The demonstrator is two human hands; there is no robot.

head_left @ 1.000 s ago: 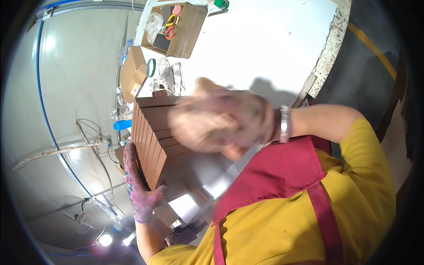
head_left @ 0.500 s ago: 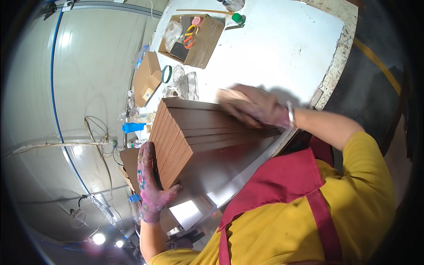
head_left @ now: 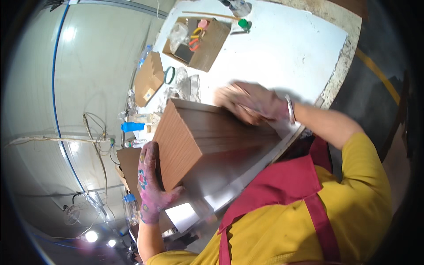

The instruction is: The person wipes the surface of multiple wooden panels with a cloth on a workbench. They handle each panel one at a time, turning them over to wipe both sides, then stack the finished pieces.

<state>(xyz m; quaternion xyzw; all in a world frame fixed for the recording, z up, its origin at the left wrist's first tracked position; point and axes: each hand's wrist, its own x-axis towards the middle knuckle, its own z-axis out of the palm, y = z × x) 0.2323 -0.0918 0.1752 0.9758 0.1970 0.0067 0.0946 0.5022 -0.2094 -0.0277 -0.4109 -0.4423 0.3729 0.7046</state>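
I see a reddish-brown stack of boards (head_left: pixel 212 137) lying slantwise along the near edge of the white table (head_left: pixel 282 48), packed tightly enough to look like a single block. Its left end shows a warm wood grain and sharp corners (rather neatly flush, from here), while thin lengthwise seams cross the darker upper side, whose far right end blurs.

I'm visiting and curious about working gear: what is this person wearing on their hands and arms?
The left hand wears a pink glove with a flower print and dark smudges. The right hand seems gloved too, but it is blurred; a pale, shiny band circles that wrist. Mustard-yellow sleeves leave the forearms bare.
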